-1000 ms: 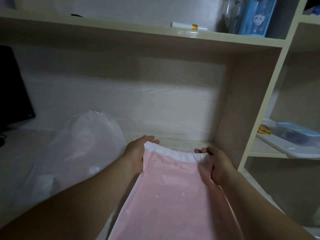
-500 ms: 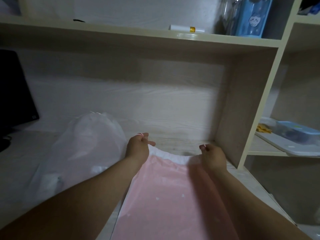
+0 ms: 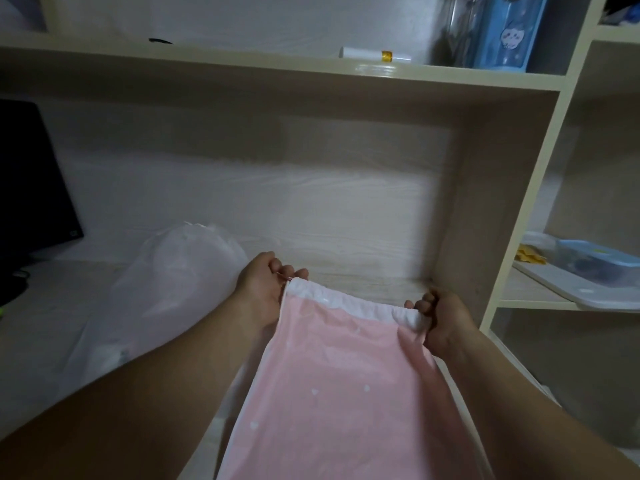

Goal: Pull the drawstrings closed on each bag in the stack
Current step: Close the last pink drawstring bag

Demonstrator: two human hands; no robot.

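A pink bag [image 3: 339, 393] with small white marks lies lengthwise on the table [image 3: 41, 323] in front of the person, its mouth pointing away from them and its near end running out of the bottom of the view. Across the mouth runs a white band [image 3: 346, 301], slightly gathered and lifted off the table between the two hands. The left hand [image 3: 259, 282] has its fingers curled and pinches the bag at the left corner of the band, where a thin pink string [image 3: 284, 276] shows between the fingertips. The right hand [image 3: 443, 317] is also curled and grips the right corner of the band, which is bunched up against its fingers; whether it holds a string too cannot be told. Both forearms reach in from the bottom corners, one along each side of the bag. Just left of the left arm a clear, puffed plastic bag [image 3: 166, 289] rests on the table, and a dark monitor [image 3: 31, 188] stands at the far left edge. On the shelf [image 3: 277, 69] above lie a white tube [image 3: 375, 56] with a gold ring and a blue box [image 3: 505, 29]. In the side compartment to the right sits a pale tray [image 3: 571, 292] carrying a blue-lidded container [image 3: 595, 254].
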